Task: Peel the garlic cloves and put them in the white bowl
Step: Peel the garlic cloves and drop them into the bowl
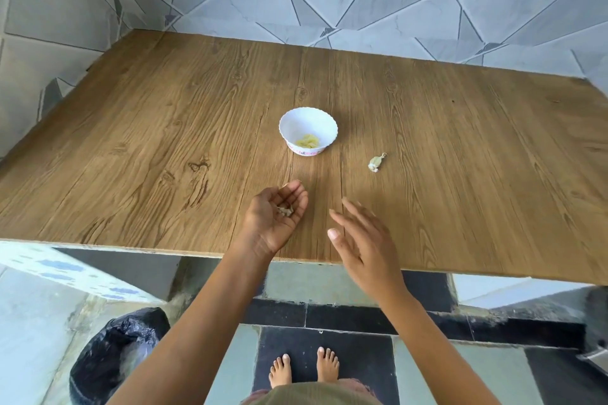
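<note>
Grip of left hand [274,220] cupped round garlic skins [285,210], palm up; right hand [365,246] flat, fingers [354,210] apart.

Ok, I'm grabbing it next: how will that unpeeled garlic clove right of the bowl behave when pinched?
The garlic clove looks small and papery, so it is probably very light and may skid if nudged on the smooth wooden table. Its loose-looking skin might slip or tear, so pinch the body. Being lopsided, it probably won't roll far.
</note>
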